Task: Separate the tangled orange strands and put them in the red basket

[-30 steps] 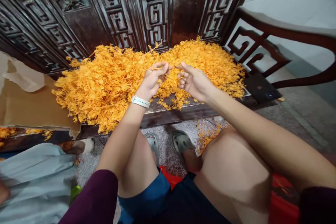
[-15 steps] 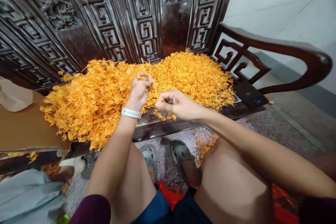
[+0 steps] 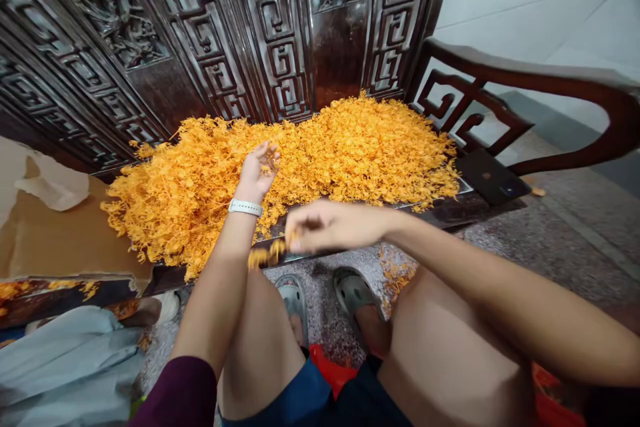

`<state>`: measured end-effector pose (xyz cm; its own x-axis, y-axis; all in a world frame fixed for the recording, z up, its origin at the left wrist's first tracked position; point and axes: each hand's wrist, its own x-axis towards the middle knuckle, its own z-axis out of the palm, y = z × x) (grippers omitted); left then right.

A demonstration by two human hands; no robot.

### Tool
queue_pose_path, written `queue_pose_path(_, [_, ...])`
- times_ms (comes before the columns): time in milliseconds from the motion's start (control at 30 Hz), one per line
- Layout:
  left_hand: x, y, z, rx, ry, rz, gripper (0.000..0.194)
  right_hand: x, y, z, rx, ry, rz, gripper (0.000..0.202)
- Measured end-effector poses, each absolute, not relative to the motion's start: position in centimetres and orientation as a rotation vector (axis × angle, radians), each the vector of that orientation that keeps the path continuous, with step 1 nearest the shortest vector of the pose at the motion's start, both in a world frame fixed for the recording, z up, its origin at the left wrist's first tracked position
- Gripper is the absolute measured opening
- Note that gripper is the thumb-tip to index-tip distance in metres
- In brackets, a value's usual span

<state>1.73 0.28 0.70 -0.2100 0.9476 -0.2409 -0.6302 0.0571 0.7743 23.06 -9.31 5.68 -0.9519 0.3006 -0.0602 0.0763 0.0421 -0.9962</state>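
Observation:
A large heap of orange, thin-stemmed, curly pieces [image 3: 360, 147] covers a dark wooden bench seat; I cannot tell what they are exactly. Over the heap's front middle is my left hand [image 3: 259, 170], a white band on its wrist, its fingers loosely bent and apart. Whether it touches the heap is unclear. Lower and to the right, at the bench's front edge, my right hand [image 3: 325, 225] is closed in a pinch and blurred. An orange stringy piece [image 3: 267, 253] hangs from its fingertips toward the left, smeared by motion.
A carved wooden backrest [image 3: 335, 53] rises behind the heap, with a curved armrest [image 3: 530, 67] at right. A dark phone [image 3: 493, 177] lies at the bench's right end. A cardboard box [image 3: 65, 233] stands at left, beside another person's light trousers [image 3: 70, 360]. Orange scraps [image 3: 397, 273] litter the floor.
My hands have come apart: the right has moved down toward me with an orange piece, while the left has loosened its fingers and stays over the heap. The view has shifted slightly.

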Motion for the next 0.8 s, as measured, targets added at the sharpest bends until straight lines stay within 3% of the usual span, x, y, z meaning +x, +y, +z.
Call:
queue_pose_path(133, [2.9, -0.9, 1.9, 0.596, 0.893, 1.48, 0.009, 24.6, -6.0, 5.4, -0.813, -1.479, 1.877, 0.014])
queue_pose_path(367, [5.9, -2.3, 2.7, 0.823, 0.9, 1.322, 0.042, 25.3, -4.9, 5.2, -0.89, -1.044, 1.677, 0.016])
queue_pose_path(600, [7.5, -3.9, 3.0, 1.02, 0.842, 1.327, 0.036, 25.3, -4.5, 4.9, -0.895, -1.161, 1.558, 0.018])
queue_pose_path(800, [7.3, -3.8, 2.9, 1.217, 0.892, 1.297, 0.044, 24.8, -4.6, 4.5, -0.846, -1.404, 1.427, 0.048])
